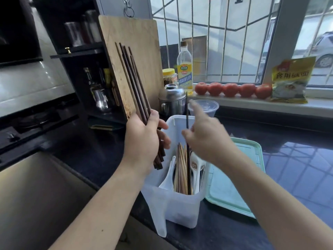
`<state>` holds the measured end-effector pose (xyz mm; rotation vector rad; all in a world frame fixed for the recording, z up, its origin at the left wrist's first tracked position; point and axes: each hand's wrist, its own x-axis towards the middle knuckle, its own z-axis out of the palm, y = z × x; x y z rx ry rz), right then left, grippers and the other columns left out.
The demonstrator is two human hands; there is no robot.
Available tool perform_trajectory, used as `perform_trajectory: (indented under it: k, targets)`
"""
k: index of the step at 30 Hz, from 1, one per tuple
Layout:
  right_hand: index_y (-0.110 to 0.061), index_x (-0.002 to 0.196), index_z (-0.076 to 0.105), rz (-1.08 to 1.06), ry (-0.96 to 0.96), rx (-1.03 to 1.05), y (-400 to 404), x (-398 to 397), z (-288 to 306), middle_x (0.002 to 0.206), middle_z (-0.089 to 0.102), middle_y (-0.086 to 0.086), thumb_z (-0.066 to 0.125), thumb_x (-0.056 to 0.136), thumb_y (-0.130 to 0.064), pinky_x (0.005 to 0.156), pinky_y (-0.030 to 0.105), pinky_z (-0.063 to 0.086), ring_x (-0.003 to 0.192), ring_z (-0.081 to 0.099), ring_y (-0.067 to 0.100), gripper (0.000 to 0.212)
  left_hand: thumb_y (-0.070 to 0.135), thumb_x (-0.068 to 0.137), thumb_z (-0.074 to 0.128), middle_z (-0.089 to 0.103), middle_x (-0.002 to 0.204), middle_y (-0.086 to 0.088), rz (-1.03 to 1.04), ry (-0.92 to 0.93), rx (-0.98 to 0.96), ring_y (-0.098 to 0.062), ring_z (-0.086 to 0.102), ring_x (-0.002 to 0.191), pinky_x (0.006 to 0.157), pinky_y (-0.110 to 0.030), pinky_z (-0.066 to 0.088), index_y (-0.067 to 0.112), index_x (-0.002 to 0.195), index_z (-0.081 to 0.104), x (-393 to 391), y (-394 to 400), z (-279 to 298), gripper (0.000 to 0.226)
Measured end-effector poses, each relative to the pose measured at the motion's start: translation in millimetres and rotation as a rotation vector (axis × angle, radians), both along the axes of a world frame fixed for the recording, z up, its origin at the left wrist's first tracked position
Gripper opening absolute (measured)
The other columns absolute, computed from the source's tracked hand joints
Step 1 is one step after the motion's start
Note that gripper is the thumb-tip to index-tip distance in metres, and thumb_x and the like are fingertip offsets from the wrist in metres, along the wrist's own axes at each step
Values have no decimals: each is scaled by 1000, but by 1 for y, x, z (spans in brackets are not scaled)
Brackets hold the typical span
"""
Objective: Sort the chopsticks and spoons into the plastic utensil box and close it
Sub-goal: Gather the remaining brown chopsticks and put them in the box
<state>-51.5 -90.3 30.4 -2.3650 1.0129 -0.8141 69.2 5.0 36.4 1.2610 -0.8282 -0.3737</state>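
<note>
A bundle of dark chopsticks (134,83) is gripped by the left hand (144,139), with the fingers curled round its lower part; the bundle is held tilted, its long ends pointing toward 11 o'clock in front of a wooden cutting board (133,51). A single dark chopstick (187,134) is pinched by the right hand (205,136), whose index finger is stretched out toward 11 o'clock; this chopstick is kept almost upright, and its lower end is already inside the plastic utensil box (176,208). The box is placed on the dark counter (225,237), at 6 o'clock from both hands, with its top open. Pale wooden chopsticks (181,170) and white spoons (168,177) are seen standing in it. A pale green lid (239,193) is laid flat just beside the box at 3 o'clock. At 12 o'clock from the box a steel pot (172,101) and a clear plastic container (207,105) are found, and a row of tomatoes (232,89) is lined on the window sill.
</note>
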Motion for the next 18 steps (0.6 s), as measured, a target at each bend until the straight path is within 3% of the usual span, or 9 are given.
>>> perform_trajectory:
  k: [3,6,8,10,11,13,15,18]
  targets:
    - [-27,140,43,45,376,-185,10,6,-10,105,68,6,50,95,-24,89,43,37,103,59,34,45,19,107,48,51,72,-8,-25,69,29,-18,44,42,44,-30,40,8,95,48,0,-3,-2,16]
    - [-24,132,52,78,529,-192,12,1,-2,115,68,5,49,100,-33,97,43,37,110,59,32,33,22,107,50,48,78,-9,-67,93,101,-17,45,45,44,-29,38,3,101,54,-1,-5,-3,20]
    - [-24,130,54,10,524,-284,11,-1,2,116,69,5,45,101,-42,94,41,40,110,60,32,35,23,107,50,47,77,-6,-109,96,128,-16,47,48,44,-29,39,7,100,57,-1,-5,-3,20]
    - [-21,117,61,-93,266,-375,8,-1,5,105,72,6,43,102,-42,86,40,47,99,63,33,31,24,107,51,47,71,-4,-143,95,145,-17,47,50,43,-28,39,8,99,59,-2,-3,-2,20]
    - [-19,107,64,-90,68,-279,6,-2,9,97,72,5,43,103,-41,83,42,50,93,64,31,31,24,107,52,48,68,-4,-164,87,152,-18,46,50,43,-28,39,7,100,60,-2,-2,-1,20]
    - [-16,100,68,92,-314,117,2,-4,19,86,72,-1,46,104,-40,81,46,54,79,66,21,33,25,106,54,49,65,-3,-241,51,158,-19,45,49,42,-28,37,7,100,62,-5,1,2,20]
    - [-19,112,69,266,-444,374,3,-6,25,85,72,-5,55,101,-39,85,47,58,70,65,11,27,27,104,55,50,65,-5,-346,5,168,-19,43,48,42,-28,35,5,99,61,-10,4,4,23]
    - [-20,104,73,274,-528,417,2,-9,24,82,71,-3,65,97,-27,79,39,55,70,62,9,13,28,104,54,57,69,-9,-402,-43,176,-22,49,50,44,-30,39,6,101,60,-14,5,6,23]
